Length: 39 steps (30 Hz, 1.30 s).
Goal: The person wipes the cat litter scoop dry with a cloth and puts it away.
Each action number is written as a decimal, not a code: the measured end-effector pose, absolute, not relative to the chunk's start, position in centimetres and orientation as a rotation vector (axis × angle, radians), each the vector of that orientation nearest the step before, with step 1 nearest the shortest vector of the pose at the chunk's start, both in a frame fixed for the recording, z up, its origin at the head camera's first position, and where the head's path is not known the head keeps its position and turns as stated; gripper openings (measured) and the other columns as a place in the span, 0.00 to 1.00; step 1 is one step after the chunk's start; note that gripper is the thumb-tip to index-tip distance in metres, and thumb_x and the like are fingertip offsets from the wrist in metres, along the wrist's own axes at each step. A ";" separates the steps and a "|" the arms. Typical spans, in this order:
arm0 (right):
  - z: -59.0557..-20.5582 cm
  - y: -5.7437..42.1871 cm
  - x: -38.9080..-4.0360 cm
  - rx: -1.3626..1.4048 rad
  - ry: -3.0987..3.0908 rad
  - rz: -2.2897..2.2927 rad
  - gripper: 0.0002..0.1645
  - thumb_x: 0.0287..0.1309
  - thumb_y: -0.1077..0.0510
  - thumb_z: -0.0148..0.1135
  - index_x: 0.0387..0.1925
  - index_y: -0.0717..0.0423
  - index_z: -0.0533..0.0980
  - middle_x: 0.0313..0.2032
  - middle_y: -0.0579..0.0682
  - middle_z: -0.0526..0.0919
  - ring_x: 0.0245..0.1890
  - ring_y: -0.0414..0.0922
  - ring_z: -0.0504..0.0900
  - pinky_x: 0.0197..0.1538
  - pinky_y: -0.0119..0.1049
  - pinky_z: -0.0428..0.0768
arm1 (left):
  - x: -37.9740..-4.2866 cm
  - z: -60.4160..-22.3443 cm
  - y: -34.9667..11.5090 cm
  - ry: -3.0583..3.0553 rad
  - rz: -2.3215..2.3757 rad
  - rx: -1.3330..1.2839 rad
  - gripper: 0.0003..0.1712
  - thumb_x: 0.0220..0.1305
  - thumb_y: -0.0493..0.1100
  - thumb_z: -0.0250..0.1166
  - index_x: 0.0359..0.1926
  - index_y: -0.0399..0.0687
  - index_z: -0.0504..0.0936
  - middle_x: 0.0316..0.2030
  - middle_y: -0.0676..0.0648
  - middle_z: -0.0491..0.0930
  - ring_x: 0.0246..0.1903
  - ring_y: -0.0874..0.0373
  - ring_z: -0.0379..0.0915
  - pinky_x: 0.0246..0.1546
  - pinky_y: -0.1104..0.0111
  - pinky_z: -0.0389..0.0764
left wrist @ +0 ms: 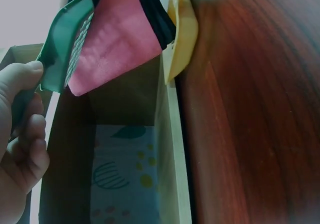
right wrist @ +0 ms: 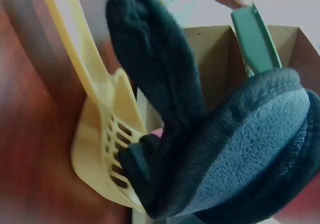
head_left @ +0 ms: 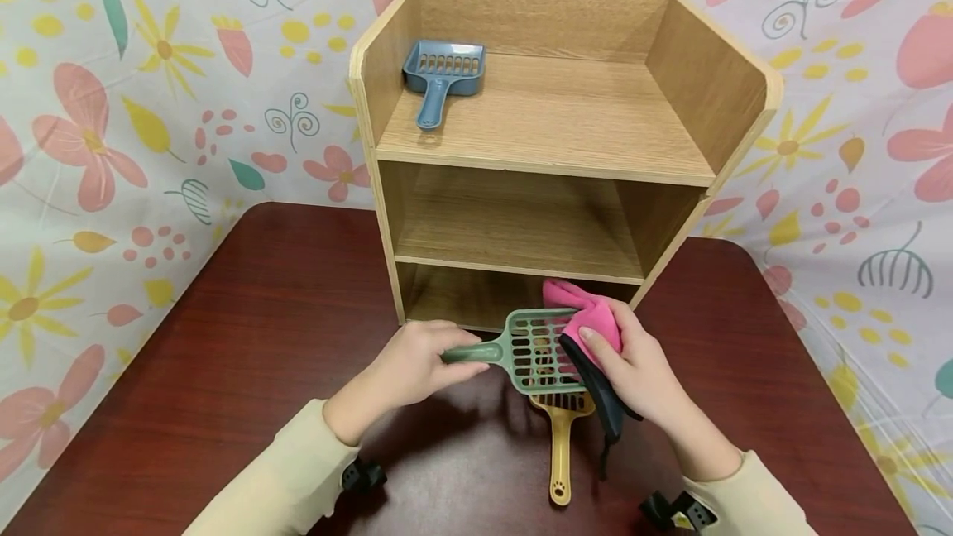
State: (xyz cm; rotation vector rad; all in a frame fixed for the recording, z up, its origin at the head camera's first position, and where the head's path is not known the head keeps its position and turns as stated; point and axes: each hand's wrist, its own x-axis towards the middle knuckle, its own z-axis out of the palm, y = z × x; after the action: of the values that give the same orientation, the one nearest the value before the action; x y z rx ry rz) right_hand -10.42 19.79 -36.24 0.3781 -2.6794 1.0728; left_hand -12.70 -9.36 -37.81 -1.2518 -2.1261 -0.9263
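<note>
In the head view my left hand (head_left: 413, 364) grips the handle of a green litter scoop (head_left: 514, 350), its slotted head pointing right. My right hand (head_left: 639, 366) pinches a pink cloth with black edging (head_left: 599, 323) over the right side of that head. The cloth's black parts hang below the fingers; in the right wrist view a grey fleecy patch (right wrist: 255, 144) shows too. Beneath the green scoop, a yellow litter scoop (head_left: 561, 449) has its handle toward me and part of its head hidden. The left wrist view shows the pink cloth (left wrist: 120, 41) behind the green scoop (left wrist: 65, 38).
A wooden shelf unit (head_left: 543, 172) stands behind my hands on the dark red table (head_left: 298, 288). On its top level, at the left, lies a blue litter scoop (head_left: 445, 77). A flower-patterned curtain (head_left: 186, 106) hangs around the back and sides.
</note>
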 end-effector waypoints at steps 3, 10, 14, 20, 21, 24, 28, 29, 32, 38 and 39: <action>-35.7 20.0 -10.9 0.532 -2.666 1.015 0.20 0.62 0.58 0.59 0.56 0.52 0.70 0.30 0.48 0.77 0.29 0.38 0.73 0.31 0.31 0.72 | -12.7 -37.6 -9.4 -2.186 -1.031 -1.278 0.09 0.47 0.41 0.75 0.31 0.44 0.86 0.25 0.53 0.83 0.22 0.69 0.71 0.25 0.84 0.71; -34.3 20.2 -11.5 0.855 -2.626 0.932 0.25 0.59 0.63 0.62 0.58 0.47 0.71 0.30 0.40 0.75 0.30 0.34 0.69 0.34 0.28 0.69 | -12.9 -36.9 -9.3 -2.270 -1.098 -1.282 0.07 0.47 0.41 0.75 0.29 0.45 0.86 0.24 0.54 0.82 0.23 0.69 0.70 0.25 0.84 0.71; -33.2 20.5 -11.4 0.845 -2.576 0.979 0.25 0.57 0.65 0.62 0.57 0.49 0.72 0.31 0.40 0.77 0.30 0.33 0.70 0.35 0.24 0.69 | -13.0 -36.4 -9.5 -2.280 -1.137 -1.273 0.07 0.47 0.41 0.75 0.29 0.45 0.86 0.24 0.54 0.82 0.23 0.69 0.70 0.26 0.83 0.71; -32.6 20.2 -11.4 0.941 -2.589 0.973 0.28 0.56 0.64 0.63 0.60 0.48 0.71 0.48 0.45 0.81 0.42 0.33 0.75 0.46 0.21 0.70 | -13.0 -36.5 -9.5 -2.284 -1.037 -1.296 0.08 0.48 0.42 0.74 0.30 0.45 0.86 0.24 0.54 0.81 0.23 0.69 0.69 0.25 0.83 0.70; -32.7 20.0 -11.4 0.997 -2.619 0.949 0.29 0.57 0.62 0.63 0.61 0.48 0.71 0.53 0.46 0.80 0.47 0.35 0.76 0.51 0.20 0.68 | -13.0 -36.6 -9.4 -2.288 -1.023 -1.292 0.08 0.49 0.43 0.74 0.30 0.45 0.86 0.25 0.53 0.82 0.23 0.69 0.70 0.26 0.83 0.71; -33.1 19.6 -11.3 1.123 -2.718 0.897 0.27 0.62 0.58 0.59 0.63 0.48 0.70 0.63 0.50 0.72 0.62 0.44 0.70 0.63 0.20 0.59 | -12.8 -36.6 -9.2 -2.309 -0.980 -1.277 0.10 0.49 0.44 0.74 0.31 0.46 0.85 0.26 0.53 0.82 0.25 0.68 0.73 0.27 0.82 0.73; -33.4 19.2 -11.6 1.059 -2.824 0.845 0.28 0.63 0.52 0.58 0.64 0.47 0.68 0.63 0.50 0.72 0.62 0.47 0.69 0.64 0.32 0.64 | -12.5 -36.7 -9.0 -2.305 -0.934 -1.283 0.10 0.49 0.45 0.74 0.31 0.47 0.84 0.26 0.54 0.82 0.24 0.67 0.72 0.28 0.82 0.73; -33.5 19.1 -11.7 1.030 -2.843 0.819 0.30 0.62 0.50 0.59 0.65 0.47 0.68 0.61 0.50 0.73 0.60 0.46 0.71 0.62 0.36 0.67 | -12.4 -36.7 -8.9 -2.286 -0.916 -1.299 0.10 0.49 0.45 0.74 0.31 0.47 0.84 0.26 0.54 0.81 0.24 0.67 0.72 0.28 0.82 0.73; -33.8 18.8 -12.2 0.996 -2.896 0.755 0.34 0.57 0.46 0.63 0.64 0.47 0.67 0.55 0.46 0.77 0.50 0.40 0.75 0.53 0.41 0.74 | -12.2 -36.5 -8.5 -2.241 -0.853 -1.343 0.10 0.49 0.44 0.74 0.31 0.48 0.83 0.25 0.55 0.80 0.23 0.68 0.70 0.27 0.82 0.71; -34.2 17.4 -12.9 1.093 -2.837 0.646 0.19 0.58 0.49 0.64 0.52 0.42 0.75 0.42 0.36 0.80 0.40 0.33 0.77 0.45 0.35 0.77 | -12.2 -36.1 -7.8 -2.223 -0.791 -1.397 0.09 0.50 0.44 0.73 0.31 0.48 0.83 0.24 0.56 0.78 0.22 0.69 0.67 0.26 0.83 0.69; -34.1 17.1 -12.9 1.118 -2.823 0.616 0.17 0.58 0.51 0.64 0.50 0.41 0.76 0.42 0.35 0.80 0.41 0.33 0.77 0.46 0.35 0.78 | -12.2 -36.0 -7.7 -2.224 -0.792 -1.405 0.09 0.50 0.44 0.73 0.31 0.48 0.83 0.24 0.56 0.79 0.21 0.69 0.67 0.26 0.83 0.70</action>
State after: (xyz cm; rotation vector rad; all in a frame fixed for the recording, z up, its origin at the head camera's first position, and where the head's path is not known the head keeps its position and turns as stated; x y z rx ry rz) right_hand -12.91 17.13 -34.15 1.1178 -2.8228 0.6158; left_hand -12.18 -7.72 -36.02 -1.4049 -2.2240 -0.7922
